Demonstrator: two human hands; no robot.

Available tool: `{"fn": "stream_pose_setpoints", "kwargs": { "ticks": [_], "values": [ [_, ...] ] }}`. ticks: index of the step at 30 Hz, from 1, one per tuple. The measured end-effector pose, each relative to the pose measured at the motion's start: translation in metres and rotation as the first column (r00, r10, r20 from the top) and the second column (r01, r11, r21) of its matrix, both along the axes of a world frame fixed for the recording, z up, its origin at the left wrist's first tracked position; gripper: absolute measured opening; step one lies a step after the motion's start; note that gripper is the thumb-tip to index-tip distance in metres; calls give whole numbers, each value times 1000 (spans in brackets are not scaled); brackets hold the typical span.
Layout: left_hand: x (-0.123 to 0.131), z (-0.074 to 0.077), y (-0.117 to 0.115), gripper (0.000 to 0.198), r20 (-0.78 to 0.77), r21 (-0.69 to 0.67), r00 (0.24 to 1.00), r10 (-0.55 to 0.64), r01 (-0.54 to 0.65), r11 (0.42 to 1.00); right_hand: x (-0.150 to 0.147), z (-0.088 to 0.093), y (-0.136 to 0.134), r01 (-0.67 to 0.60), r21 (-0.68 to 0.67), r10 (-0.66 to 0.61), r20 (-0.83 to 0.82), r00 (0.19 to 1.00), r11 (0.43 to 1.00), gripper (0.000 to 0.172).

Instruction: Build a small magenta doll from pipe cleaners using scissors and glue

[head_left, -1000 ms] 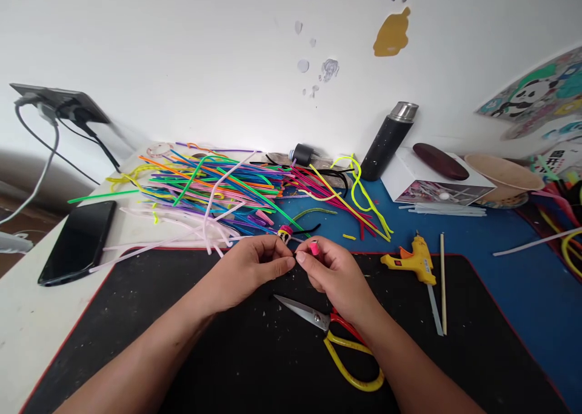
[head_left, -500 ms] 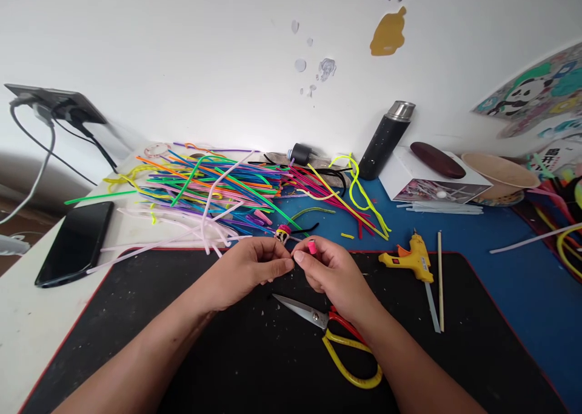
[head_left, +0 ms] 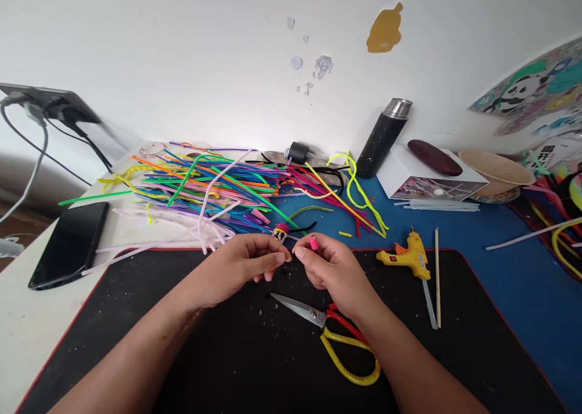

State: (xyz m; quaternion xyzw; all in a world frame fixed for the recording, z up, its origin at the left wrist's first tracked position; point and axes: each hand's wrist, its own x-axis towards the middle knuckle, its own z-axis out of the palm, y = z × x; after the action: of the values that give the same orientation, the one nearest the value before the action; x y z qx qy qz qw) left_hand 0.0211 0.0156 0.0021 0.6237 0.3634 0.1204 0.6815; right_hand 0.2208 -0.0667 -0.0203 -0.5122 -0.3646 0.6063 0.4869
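My left hand [head_left: 250,259] is closed in a pinch above the black mat [head_left: 218,359]; whatever lies between its thumb and finger is too small to make out. Facing it, my right hand [head_left: 334,271] is also closed, and a small bright pink roll [head_left: 313,242] pokes up from its curled fingers. Only a narrow gap separates the two sets of fingertips. Just beyond my left fingers sits a small figure [head_left: 280,232] with a pink top and a black-and-white patterned part. Scissors [head_left: 313,315] with red and yellow handles lie below my right hand, blades slightly parted.
Loose pipe cleaners [head_left: 218,183] in many colours cover the back left. A yellow glue gun [head_left: 411,255] and a thin stick [head_left: 437,280] lie at right. Behind stand a black thermos [head_left: 384,138], a white box [head_left: 427,174] and a bowl [head_left: 498,174]. A phone [head_left: 68,244] lies left.
My fingertips, nearly touching before, are now slightly apart. The whole view has shifted a little, so everything appears slightly farther left.
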Motion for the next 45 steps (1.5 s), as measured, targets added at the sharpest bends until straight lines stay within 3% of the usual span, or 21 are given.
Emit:
{"fn": "stream_pose_setpoints", "kwargs": {
  "ticks": [6, 13, 17, 23, 27, 30, 32, 38, 45],
  "values": [
    [-1, 5, 1, 40, -19, 28, 1000, 7, -6, 1000, -1, 0, 0, 0, -15, 0, -1, 1000, 1000, 35],
    [-5, 0, 4, 44, -24, 93, 999, 21, -18, 996, 1, 1, 1, -21, -34, 21, 15, 1000, 999, 34],
    [-10, -1, 6, 39, -41, 228, 998, 51, -40, 973, 10, 3, 1, -66, -5, 66, 191, 979, 998, 30],
    [-17, 5, 8, 38, -112, 397, 990, 81, -30, 917, 25, 3, 2, -155, -40, 147, 601, 785, 987, 25],
    [-14, 0, 7, 35, -259, 559, 957, 131, 38, 828, 26, -4, 4, -137, -24, 103, 788, 606, 990, 31],
    [-12, -5, 6, 33, -355, 639, 924, 145, 127, 758, 24, -8, 6, -148, -6, 83, 848, 524, 989, 34],
    [-11, -6, 5, 34, -381, 652, 915, 130, 166, 740, 23, -9, 6, -163, -11, 94, 856, 509, 987, 34],
    [-11, -4, 5, 36, -380, 669, 918, 116, 186, 720, 22, -5, 3, -206, -81, 187, 801, 569, 975, 28],
    [-12, -7, 1, 24, -366, 672, 931, 9, 258, 694, 18, -5, 2, -270, -80, 191, 889, 416, 959, 36]
  ]
}}
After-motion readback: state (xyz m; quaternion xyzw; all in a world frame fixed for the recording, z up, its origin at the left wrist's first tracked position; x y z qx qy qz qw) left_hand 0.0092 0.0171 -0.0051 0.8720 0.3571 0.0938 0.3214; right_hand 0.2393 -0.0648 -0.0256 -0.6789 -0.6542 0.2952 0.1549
